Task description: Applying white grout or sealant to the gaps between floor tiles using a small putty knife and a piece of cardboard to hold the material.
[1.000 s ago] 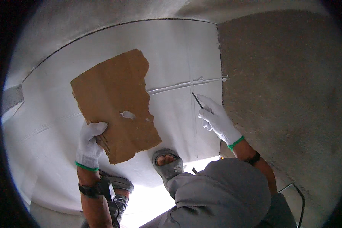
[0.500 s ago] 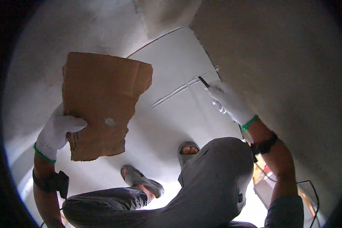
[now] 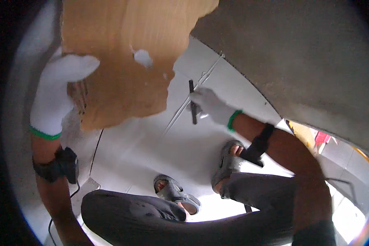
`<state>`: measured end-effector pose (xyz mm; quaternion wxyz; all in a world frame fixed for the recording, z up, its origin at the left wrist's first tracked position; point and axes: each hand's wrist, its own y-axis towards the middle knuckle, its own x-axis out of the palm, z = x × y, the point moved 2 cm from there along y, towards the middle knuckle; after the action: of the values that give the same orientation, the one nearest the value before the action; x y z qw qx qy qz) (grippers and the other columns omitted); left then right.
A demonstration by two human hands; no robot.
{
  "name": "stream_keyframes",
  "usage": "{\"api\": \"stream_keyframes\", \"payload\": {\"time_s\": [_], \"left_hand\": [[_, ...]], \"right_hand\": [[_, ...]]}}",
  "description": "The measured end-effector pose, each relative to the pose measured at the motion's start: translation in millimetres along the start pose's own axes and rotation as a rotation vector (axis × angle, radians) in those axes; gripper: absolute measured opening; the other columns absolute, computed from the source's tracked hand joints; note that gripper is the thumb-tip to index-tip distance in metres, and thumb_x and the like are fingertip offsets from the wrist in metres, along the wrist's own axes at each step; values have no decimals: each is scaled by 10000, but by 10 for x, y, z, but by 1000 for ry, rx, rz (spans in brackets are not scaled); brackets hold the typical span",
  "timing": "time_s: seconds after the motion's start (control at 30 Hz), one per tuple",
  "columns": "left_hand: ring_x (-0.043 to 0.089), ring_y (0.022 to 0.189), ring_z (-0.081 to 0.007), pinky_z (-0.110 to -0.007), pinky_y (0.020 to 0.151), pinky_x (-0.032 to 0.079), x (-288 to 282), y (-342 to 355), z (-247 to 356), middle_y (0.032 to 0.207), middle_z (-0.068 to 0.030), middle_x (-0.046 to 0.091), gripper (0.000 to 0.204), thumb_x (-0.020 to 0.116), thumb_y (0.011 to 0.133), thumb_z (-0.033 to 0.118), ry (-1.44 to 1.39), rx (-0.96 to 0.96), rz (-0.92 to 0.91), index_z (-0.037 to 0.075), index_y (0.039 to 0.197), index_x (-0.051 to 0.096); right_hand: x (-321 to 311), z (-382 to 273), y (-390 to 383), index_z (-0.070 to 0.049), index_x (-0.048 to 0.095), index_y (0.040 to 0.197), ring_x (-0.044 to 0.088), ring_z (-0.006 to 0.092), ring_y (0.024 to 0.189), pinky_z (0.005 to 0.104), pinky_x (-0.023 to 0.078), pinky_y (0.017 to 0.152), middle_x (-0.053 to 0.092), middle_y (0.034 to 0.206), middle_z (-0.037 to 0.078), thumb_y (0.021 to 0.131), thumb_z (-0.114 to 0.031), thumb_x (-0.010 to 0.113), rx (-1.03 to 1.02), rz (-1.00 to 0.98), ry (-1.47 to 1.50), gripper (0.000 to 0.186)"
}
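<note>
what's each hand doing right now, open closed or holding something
Left hand: closed on the torn brown cardboard, thumb over its near face.
Right hand: closed on a thin dark stick-like tool.

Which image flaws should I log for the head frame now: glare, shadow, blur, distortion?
Head view: glare washes out the floor by the sandals; head view: soft shadow on the floor above them, black fisheye corners, curved edges; head view: the right hand looks slightly soft, and the cardboard runs past the top edge.
</note>
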<state>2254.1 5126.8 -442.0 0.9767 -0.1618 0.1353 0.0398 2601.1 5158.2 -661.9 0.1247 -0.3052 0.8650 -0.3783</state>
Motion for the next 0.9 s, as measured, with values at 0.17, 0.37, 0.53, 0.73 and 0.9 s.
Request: {"api": "stream_keyframes", "payload": {"time_s": [0.17,0.37,0.53,0.73,0.9], "left_hand": [[693,986,-184,-350,896,560,325,642,-141,1048,-70,718,216,732,941,149,-336,31,69,-5,1090,699],[646,1064,-216,-380,972,496,-296,673,-813,1106,-102,698,205,625,967,122,34,43,237,-1,1123,675],[630,1013,-200,-363,950,477,-271,502,-819,1062,-103,687,191,613,978,139,238,55,346,-1,1094,671],[629,1044,-247,-407,993,468,-587,371,-966,1151,-124,664,281,599,973,200,319,-2,443,-5,1162,637],[629,1147,-278,-447,1029,465,-211,388,-744,1241,-150,651,395,576,955,174,-24,-43,307,-14,1302,593]], "right_hand": [[563,616,210,-28,625,1124,703,172,754,340,554,630,746,902,93,1013,-212,610,3,299,709,215],[601,571,378,-12,639,1112,705,185,793,371,602,752,719,932,97,1010,-152,626,-52,446,965,174],[532,687,476,-11,649,1112,705,188,723,349,590,667,718,912,101,1011,-139,622,-32,465,944,165],[602,598,490,-9,652,1097,696,180,679,323,565,606,716,899,98,1014,-134,616,-22,475,981,154],[569,588,496,-19,653,1069,695,155,676,309,557,594,722,893,79,1013,-133,618,-19,488,929,131]]}}
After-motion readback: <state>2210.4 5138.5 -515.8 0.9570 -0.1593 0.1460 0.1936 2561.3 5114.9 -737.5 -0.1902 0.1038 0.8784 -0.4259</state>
